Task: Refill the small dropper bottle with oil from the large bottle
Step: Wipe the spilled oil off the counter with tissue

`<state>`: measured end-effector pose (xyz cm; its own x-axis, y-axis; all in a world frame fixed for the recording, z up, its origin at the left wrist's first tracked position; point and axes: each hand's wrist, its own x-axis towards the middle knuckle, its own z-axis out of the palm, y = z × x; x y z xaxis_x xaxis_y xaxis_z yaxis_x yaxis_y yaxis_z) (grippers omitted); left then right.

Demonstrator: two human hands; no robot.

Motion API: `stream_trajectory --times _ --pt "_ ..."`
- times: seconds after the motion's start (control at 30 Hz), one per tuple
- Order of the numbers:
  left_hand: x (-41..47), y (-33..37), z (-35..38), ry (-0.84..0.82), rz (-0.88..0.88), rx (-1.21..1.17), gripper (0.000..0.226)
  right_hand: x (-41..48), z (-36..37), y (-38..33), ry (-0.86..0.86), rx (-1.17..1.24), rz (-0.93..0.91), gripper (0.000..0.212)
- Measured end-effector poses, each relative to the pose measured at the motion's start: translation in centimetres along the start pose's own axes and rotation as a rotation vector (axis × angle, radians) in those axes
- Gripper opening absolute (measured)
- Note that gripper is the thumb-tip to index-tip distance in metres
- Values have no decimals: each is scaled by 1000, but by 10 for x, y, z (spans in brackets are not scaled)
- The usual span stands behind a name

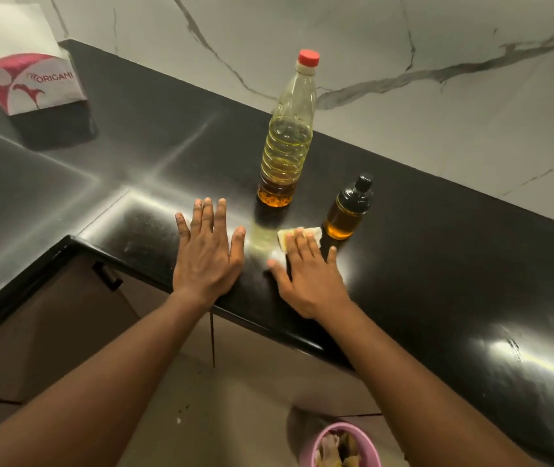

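**A:** Where should I wipe?

**B:** Your right hand [309, 281] presses flat fingers on the folded white paper tissue [283, 234]. The pale oily smear [262, 241] is at ten o'clock, so sweep there.

**A:** And the bottles?

**B:** The small black-capped glass dropper bottle [344, 214] is at one o'clock and the tall red-capped clear plastic oil bottle [287, 143] at eleven. Avoid both. Keep your left hand [206, 261] spread flat.

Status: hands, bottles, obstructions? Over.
Left hand flat on counter, empty. Right hand presses tissue flat. Large bottle, dropper bottle capped, upright. No obstruction.
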<state>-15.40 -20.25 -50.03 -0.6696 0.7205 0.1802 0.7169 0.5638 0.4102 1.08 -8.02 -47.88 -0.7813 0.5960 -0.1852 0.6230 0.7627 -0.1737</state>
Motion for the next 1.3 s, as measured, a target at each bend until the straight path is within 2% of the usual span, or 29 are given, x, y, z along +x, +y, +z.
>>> stream_trajectory --times 0.13,0.4,0.6,0.8,0.9,1.03,1.2,1.3 --pt "0 1 1 -11 12 10 75 47 -12 -19 -15 9 138 80" --pt "-2 0 -1 -15 22 3 74 -25 13 -33 24 16 -16 75" --pt "-1 -5 -6 -74 37 -10 75 28 -3 -42 -4 55 140 74" --pt "5 -43 -21 -69 26 34 72 -27 16 -53 -22 39 -108 75" --pt "10 -56 -31 -89 -8 56 76 -23 11 -37 -21 20 -46 74" --pt "11 -57 -29 -119 51 121 74 24 4 -56 -56 44 42 75" --pt "9 -59 -29 -100 73 158 78 -9 19 -80 -43 64 -157 71" --pt "8 -56 -28 -98 91 156 76 -18 19 -65 -39 37 -162 68"
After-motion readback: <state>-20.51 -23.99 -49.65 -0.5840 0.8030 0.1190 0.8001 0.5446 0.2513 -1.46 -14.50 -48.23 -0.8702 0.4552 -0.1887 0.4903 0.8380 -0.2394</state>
